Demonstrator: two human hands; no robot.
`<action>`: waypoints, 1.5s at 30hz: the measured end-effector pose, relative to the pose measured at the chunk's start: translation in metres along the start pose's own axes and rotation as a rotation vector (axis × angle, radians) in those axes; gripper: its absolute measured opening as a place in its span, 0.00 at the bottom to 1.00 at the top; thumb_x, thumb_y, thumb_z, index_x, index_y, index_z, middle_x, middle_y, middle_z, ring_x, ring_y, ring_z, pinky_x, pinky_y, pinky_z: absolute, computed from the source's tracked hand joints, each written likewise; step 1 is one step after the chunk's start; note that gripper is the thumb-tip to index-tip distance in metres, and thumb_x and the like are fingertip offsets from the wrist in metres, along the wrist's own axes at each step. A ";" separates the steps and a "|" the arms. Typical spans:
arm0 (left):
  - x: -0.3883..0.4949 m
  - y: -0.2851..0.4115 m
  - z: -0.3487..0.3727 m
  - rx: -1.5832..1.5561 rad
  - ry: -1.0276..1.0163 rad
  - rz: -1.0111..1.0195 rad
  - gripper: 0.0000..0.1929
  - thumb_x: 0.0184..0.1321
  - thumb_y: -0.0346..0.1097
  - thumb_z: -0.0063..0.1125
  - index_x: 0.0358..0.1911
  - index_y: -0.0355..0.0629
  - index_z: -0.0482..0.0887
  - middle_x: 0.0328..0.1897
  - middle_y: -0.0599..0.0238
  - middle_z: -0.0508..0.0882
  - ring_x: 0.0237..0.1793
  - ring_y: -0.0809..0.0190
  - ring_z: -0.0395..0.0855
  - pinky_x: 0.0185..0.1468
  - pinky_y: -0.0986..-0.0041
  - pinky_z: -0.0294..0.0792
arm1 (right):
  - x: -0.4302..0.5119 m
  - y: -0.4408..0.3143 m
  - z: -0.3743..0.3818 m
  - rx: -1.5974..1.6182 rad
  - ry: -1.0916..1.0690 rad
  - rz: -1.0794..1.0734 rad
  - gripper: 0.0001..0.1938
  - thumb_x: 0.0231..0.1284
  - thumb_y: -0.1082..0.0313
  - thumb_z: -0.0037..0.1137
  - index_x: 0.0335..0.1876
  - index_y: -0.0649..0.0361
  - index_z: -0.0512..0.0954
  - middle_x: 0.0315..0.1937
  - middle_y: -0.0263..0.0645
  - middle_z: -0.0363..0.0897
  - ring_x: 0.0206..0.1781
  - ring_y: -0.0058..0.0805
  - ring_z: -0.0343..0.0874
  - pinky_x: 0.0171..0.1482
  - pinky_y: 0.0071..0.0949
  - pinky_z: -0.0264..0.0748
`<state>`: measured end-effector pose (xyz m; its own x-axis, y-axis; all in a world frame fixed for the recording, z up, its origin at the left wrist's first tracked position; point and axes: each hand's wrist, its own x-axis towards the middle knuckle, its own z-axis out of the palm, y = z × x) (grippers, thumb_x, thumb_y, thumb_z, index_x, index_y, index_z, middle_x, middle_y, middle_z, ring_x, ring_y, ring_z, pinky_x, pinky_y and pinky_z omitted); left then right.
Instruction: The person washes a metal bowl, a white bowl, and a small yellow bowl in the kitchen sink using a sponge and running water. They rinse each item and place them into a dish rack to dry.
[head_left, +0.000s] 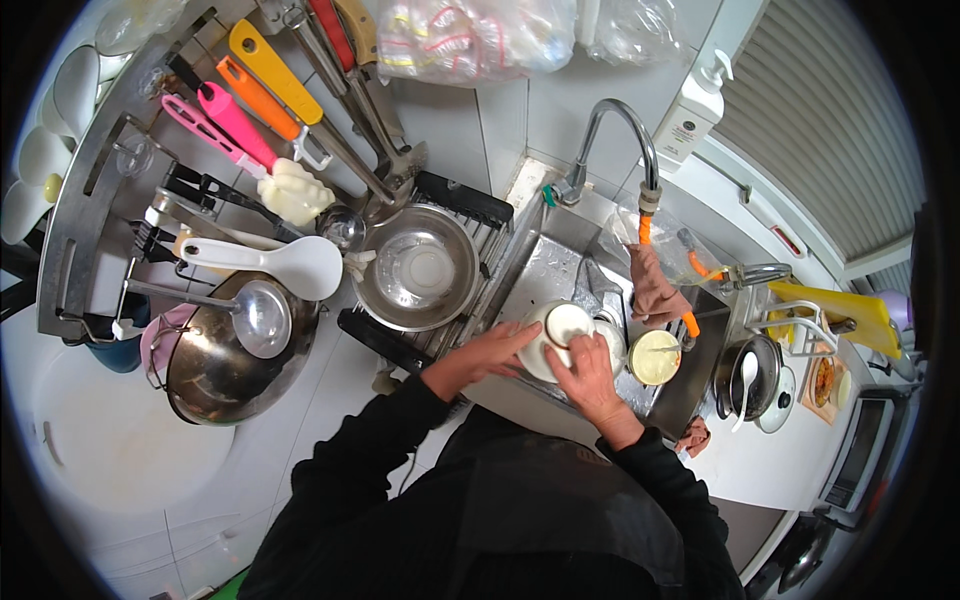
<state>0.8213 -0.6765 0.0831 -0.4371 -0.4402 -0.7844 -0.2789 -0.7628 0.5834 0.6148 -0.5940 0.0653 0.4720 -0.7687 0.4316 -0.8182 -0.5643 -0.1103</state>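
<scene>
Over the stainless steel sink (517, 300), a white bowl (538, 358) is tilted with its round foot (568, 324) facing up. My left hand (491, 349) grips its left side. My right hand (589, 379) is on its right side, fingers at the foot, and what lies under them is hidden. Partly behind that hand sits another white bowl (616, 349) in the sink. To its right is a pale yellow round container (654, 360) that seems to hold liquid. Above this container, a brown cloth (654, 283) is wrapped around the orange hose of the chrome faucet (600, 120).
A steel basin (416, 268) rests on a rack left of the sink. Ladles and a white rice paddle (262, 262) hang further left, above a large wok (240, 375). A small black pot (750, 367) and a yellow cutting board (836, 315) stand on the right counter.
</scene>
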 end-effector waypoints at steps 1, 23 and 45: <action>-0.002 0.000 0.002 -0.081 0.005 0.008 0.31 0.67 0.60 0.49 0.63 0.42 0.70 0.55 0.61 0.79 0.52 0.62 0.79 0.51 0.67 0.75 | 0.007 -0.004 0.000 -0.030 0.023 -0.084 0.25 0.49 0.66 0.57 0.58 0.50 0.74 0.51 0.45 0.68 0.54 0.41 0.71 0.53 0.53 0.69; 0.030 -0.017 -0.203 -0.140 0.711 0.169 0.43 0.42 0.63 0.74 0.60 0.48 0.73 0.58 0.62 0.79 0.57 0.53 0.75 0.49 0.49 0.67 | -0.136 0.016 -0.009 0.218 -0.292 0.488 0.17 0.52 0.64 0.64 0.48 0.58 0.77 0.50 0.43 0.76 0.52 0.45 0.77 0.51 0.39 0.75; 0.181 -0.060 0.165 0.727 -0.083 0.792 0.14 0.59 0.28 0.55 0.49 0.40 0.83 0.44 0.55 0.85 0.46 0.56 0.84 0.48 0.66 0.77 | -0.324 0.075 -0.026 -0.159 0.086 1.115 0.16 0.53 0.79 0.54 0.49 0.63 0.79 0.48 0.46 0.79 0.52 0.45 0.77 0.55 0.37 0.74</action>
<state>0.6174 -0.6320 -0.0594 -0.7654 -0.6307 -0.1276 -0.3206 0.2018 0.9255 0.3923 -0.3792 -0.0600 -0.5671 -0.7925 0.2244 -0.8040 0.4734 -0.3599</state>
